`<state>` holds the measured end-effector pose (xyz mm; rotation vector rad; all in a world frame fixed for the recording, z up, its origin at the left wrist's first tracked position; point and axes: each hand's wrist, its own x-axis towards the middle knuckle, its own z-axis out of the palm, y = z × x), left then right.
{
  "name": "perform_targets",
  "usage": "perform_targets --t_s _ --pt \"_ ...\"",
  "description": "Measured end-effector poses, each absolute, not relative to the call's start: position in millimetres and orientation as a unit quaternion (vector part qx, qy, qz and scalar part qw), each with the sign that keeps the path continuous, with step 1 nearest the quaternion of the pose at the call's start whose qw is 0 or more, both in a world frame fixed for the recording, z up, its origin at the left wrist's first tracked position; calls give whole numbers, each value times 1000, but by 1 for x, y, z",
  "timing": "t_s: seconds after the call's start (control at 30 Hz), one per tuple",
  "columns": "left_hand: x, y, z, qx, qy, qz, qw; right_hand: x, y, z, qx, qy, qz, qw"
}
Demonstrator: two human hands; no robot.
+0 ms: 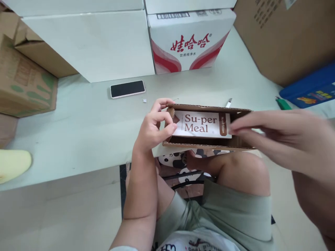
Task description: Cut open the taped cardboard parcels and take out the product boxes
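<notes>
An open brown cardboard box (206,145) lies at the table's front edge. Inside it sits a white carton (200,123) printed "Su-per Meal" in brown, with a brown band near its right end. My left hand (157,125) grips the box's left end, thumb curled over the inside and fingers behind the wall. At the other end, my right hand (277,136) is blurred by motion. Its thumb and index fingertip come together at the carton's right edge; whether they hold the carton is not clear. That hand covers the right end of the cardboard box.
Behind lie a phone (127,89), a tiny white piece (144,100) and a blade-like metal tool (229,102). White boxes (89,45) and a red-and-white water carton (192,45) line the back. Brown cartons (28,76) stand left; a blue package (311,87) lies right.
</notes>
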<state>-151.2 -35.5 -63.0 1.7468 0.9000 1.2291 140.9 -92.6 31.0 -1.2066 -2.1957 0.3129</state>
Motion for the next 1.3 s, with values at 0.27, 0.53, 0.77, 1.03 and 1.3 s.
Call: perform_targets --t_s 0.27,0.53,0.77,1.03,1.3 --pt "-152 -40 -59 689 367 488 389 115 -38 17 -418 -904 48 -71" --pt "-158 -40 -64 695 388 463 390 106 -40 10 -416 -903 -72 -82" --pt "-161 -34 -81 699 404 498 315 144 -35 45 -351 -930 -69 82" --pt "-144 -22 -92 643 451 573 233 168 -54 93 -337 -890 -234 197" --pt "-135 -26 -77 604 501 574 233 188 -48 47 -352 -843 -259 315"
